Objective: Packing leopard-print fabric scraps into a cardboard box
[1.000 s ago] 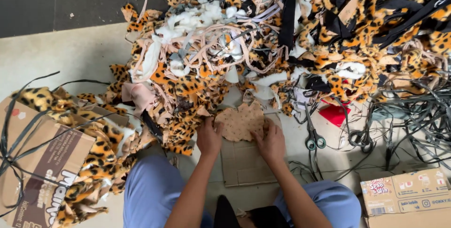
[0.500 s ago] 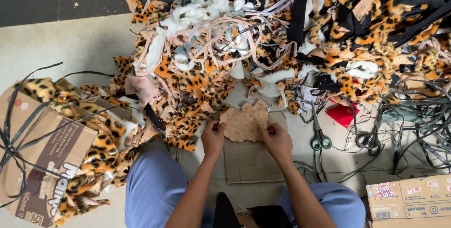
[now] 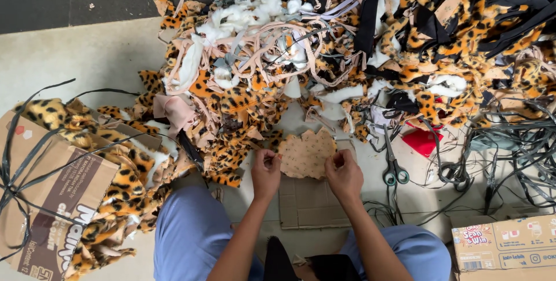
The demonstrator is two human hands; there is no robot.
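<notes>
Far left of the cardboard sheet (image 3: 313,203), one brown carton (image 3: 43,200) is lying open, holding leopard-print fur scraps (image 3: 110,200), with black strapping (image 3: 23,159) looping over it. Above the sheet, one big heap of leopard-print, beige and white offcuts (image 3: 324,43) is spreading across the floor. At the sheet's top edge, the left hand (image 3: 266,171) is pinching the left edge of the tan fabric piece (image 3: 307,153), fingers closed on it. The piece is lying roughly flat just above the sheet, long axis running left-right between the two hands, scalloped edge pointing away from the person toward the heap. The right hand (image 3: 343,172) is clamping its right edge, fingers together on the fabric. Just right of the sheet, one pair of scissors (image 3: 394,162) is lying with blades pointing toward the heap, handles toward the person. Beyond them, one red scrap (image 3: 421,141). Further right, a tangle of grey straps (image 3: 509,153). Lower right of the sheet, one closed printed carton (image 3: 504,246); can't tell its contents.
</notes>
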